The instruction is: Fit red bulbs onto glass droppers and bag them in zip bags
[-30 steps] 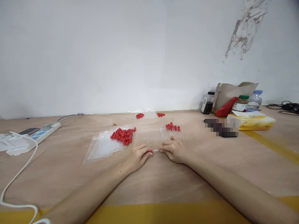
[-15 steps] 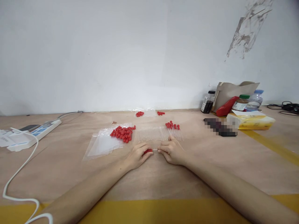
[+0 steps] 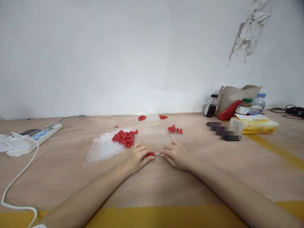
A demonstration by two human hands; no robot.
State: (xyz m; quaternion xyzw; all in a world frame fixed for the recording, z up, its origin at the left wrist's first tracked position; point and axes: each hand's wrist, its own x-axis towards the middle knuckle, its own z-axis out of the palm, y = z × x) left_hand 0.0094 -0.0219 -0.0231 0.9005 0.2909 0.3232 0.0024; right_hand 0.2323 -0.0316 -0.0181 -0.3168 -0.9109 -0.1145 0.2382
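Note:
My left hand [image 3: 139,157] is closed on a red rubber dropper bulb [image 3: 150,154], whose open end points right. Between the thumb and fingers of my right hand [image 3: 175,155] is a thin clear dropper tube [image 3: 157,154]. The tube's left end meets the bulb's mouth; how deep it sits I cannot tell. Just beyond my hands lies a row of clear tubes [image 3: 152,138]. Several droppers with red bulbs [image 3: 175,129] lie at that row's right end. A heap of loose red bulbs [image 3: 123,138] rests on clear plastic bags [image 3: 104,148] to the left.
Two small groups of red bulbs [image 3: 142,117] lie near the wall around a clear bag [image 3: 152,117]. At left are a white power strip [image 3: 35,141] and cable [image 3: 20,172]. Bottles [image 3: 210,107], a grey bag [image 3: 234,96] and a yellow tissue pack [image 3: 260,125] stand at right.
The view has shifted slightly. Both hands keep their grip on the bulb and the tube, with hardly any movement between them.

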